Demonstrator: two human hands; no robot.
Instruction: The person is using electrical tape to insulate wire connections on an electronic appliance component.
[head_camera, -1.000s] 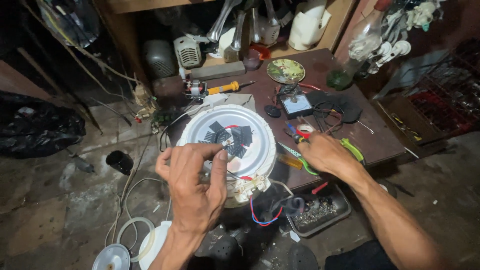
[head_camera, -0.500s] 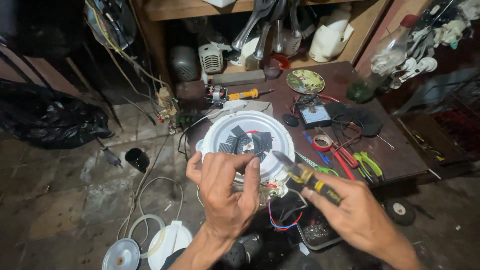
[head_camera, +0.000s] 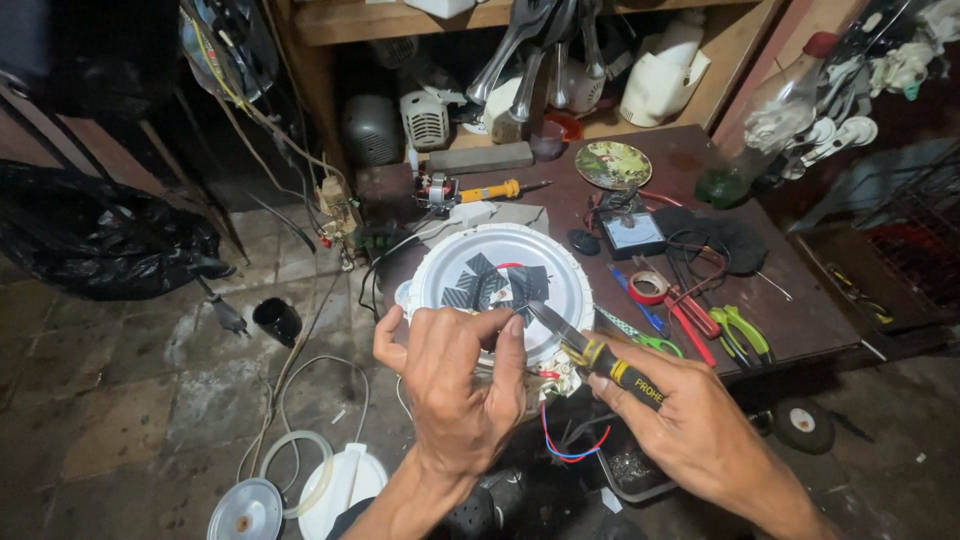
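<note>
A round white appliance base (head_camera: 470, 262) with dark patches on its top sits at the front left corner of a brown workbench (head_camera: 800, 310). My left hand (head_camera: 458, 385) rests on its near rim, fingers curled over the edge. My right hand (head_camera: 690, 425) grips black-and-yellow-handled pliers (head_camera: 585, 350), whose metal jaws reach onto the white top beside my left fingertips. Red and blue wires (head_camera: 568, 440) hang from under the base.
On the bench lie a roll of red tape (head_camera: 650, 287), green-handled pliers (head_camera: 745, 333), a small meter (head_camera: 635, 235), a yellow-handled screwdriver (head_camera: 490, 190) and a round patterned plate (head_camera: 612, 164). A black bag (head_camera: 100, 240) lies left. White lids (head_camera: 300, 495) and cables lie on the floor.
My right hand left the tools on the bench, picked up the pliers and brought them to the white base. My left hand stayed on the rim.
</note>
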